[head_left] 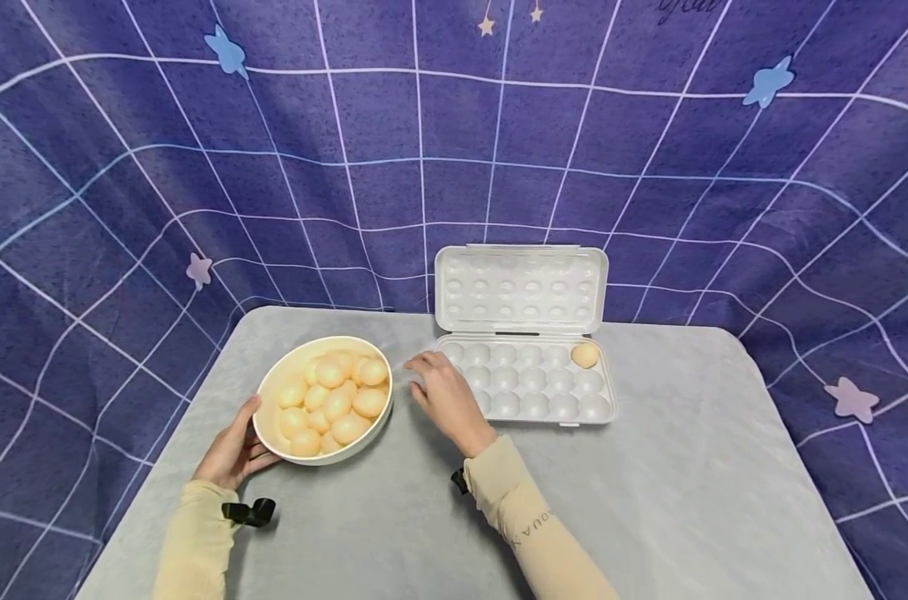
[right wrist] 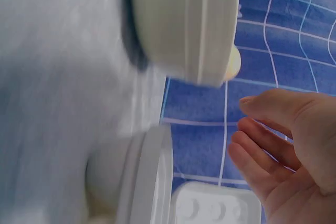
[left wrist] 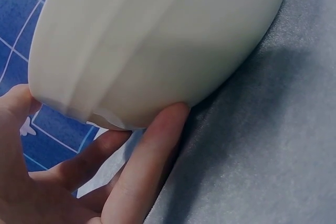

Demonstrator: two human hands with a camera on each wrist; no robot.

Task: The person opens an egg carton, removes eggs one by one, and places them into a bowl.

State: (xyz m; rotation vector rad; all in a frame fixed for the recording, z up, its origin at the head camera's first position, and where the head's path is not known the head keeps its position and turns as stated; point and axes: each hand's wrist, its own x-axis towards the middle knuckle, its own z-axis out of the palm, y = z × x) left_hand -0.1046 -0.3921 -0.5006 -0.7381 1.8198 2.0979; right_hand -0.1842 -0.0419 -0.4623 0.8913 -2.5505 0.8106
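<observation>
A cream bowl (head_left: 373, 429) heaped with several pale yellow eggs (head_left: 338, 405) sits on the left of the table. My left hand (head_left: 232, 446) holds its near-left side, thumb at the rim; in the left wrist view, fingertips press the bowl's outer wall (left wrist: 157, 40) low down. Between the bowl and a white egg box (head_left: 530, 421) is my right hand (head_left: 448, 398), fingers loosely bent with nothing in them. A single egg (head_left: 584, 355) lies in the box's back right cup. In the right wrist view, the right hand (right wrist: 283, 150) appears apart from the bowl (right wrist: 178, 24).
The box's lid (head_left: 521, 287) stands raised at the back, against the blue gridded cloth (head_left: 454, 192). A grey cover (head_left: 694, 467) spreads over the table. Black wrist bands with small devices (head_left: 249, 512) sit on both sleeves.
</observation>
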